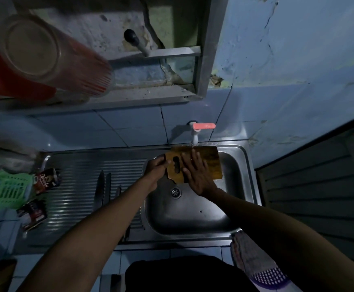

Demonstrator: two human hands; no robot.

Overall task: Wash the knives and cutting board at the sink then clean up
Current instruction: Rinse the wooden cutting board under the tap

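Left hand (158,166) grips the board (210,163) edge under the tap (195,135); right hand (195,173) lies flat, hiding its middle. Brown, wet, slotted; 2 knives (103,188) lie dim.

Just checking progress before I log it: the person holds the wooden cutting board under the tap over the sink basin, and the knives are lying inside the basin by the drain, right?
Not quite. The head view shows the knives on the ribbed drainboard left of the basin, not inside it. The rest holds: the left hand grips the cutting board under the tap.
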